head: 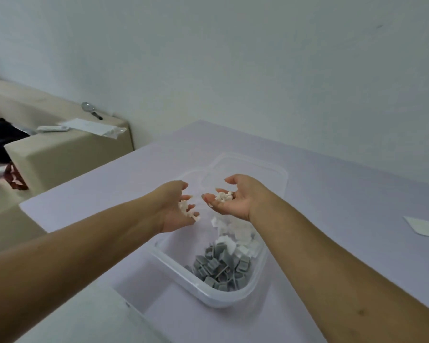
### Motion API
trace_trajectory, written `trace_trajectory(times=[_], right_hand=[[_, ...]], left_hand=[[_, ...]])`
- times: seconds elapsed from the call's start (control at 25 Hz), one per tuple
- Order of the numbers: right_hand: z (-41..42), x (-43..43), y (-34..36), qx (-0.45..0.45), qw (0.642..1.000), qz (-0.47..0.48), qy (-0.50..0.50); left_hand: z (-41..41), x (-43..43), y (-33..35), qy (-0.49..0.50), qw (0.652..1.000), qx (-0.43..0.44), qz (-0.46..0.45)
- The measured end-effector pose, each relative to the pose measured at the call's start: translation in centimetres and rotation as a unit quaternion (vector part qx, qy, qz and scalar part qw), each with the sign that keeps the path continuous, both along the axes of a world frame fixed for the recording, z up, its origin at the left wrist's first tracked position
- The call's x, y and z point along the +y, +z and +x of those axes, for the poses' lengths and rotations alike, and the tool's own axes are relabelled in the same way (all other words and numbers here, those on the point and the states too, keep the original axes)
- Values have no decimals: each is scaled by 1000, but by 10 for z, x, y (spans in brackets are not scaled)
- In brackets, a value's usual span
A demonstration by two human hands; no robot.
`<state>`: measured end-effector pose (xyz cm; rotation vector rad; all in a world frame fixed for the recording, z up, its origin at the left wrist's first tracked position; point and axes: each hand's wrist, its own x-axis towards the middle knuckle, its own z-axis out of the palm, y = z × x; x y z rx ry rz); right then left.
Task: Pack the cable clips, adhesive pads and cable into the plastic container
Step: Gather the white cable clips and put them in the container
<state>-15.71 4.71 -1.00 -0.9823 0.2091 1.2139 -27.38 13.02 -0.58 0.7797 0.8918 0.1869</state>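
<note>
A clear plastic container (183, 271) stands on the pale lilac table. Grey cable clips (221, 268) lie heaped in its near end, and white adhesive pads (235, 233) lie beyond them. Both hands hover over the container's far end. My left hand (176, 209) is cupped, palm turned inward, with small white clips (187, 210) against its fingers. My right hand (235, 199) is palm up and cradles a small heap of white clips (224, 196). No cable shows in this view.
The container's clear lid (253, 167) lies flat just behind the hands. A white paper piece (422, 227) lies at the table's right edge. A beige bench (67, 149) with papers, a remote and a magnifier stands to the left.
</note>
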Motion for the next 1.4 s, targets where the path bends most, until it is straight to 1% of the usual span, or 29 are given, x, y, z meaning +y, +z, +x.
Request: trace_trajectory(times=[0.08, 0.2, 0.36, 0.6, 0.8, 0.96, 1.04, 1.12, 1.2, 1.28, 1.36, 1.4], right_hand=[[-2, 13, -4, -1, 1000, -15, -5], [5, 27, -12, -43, 998, -41, -2], [13, 32, -11, -63, 998, -19, 15], [16, 17, 0, -100, 995, -2, 25], [15, -7, 14, -91, 996, 11, 21], [26, -48, 31, -67, 993, 87, -32], [44, -81, 37, -61, 986, 122, -93], [64, -120, 41, -63, 976, 133, -161], [82, -162, 40, -87, 967, 120, -208], [96, -201, 36, -129, 961, 75, -231], [116, -244, 25, -212, 944, -15, -253], [128, -265, 18, -261, 926, -73, -264]], left_hand=[[0, 0, -1, 8, 1000, -12, -11], [-2, 0, -1, -6, 999, -40, -23], [-3, -1, 6, -26, 999, -42, -21], [-5, 3, 8, -24, 999, -35, 3], [-6, 1, 13, -46, 997, -28, 47], [2, -7, 32, -67, 993, -30, 88], [17, -19, 51, -89, 991, -48, 92], [40, -34, 69, -104, 987, -75, 100], [70, -57, 79, -126, 981, -94, 116], [100, -86, 79, -169, 972, -98, 132], [133, -126, 70, -232, 956, -93, 151], [149, -147, 64, -265, 946, -88, 164]])
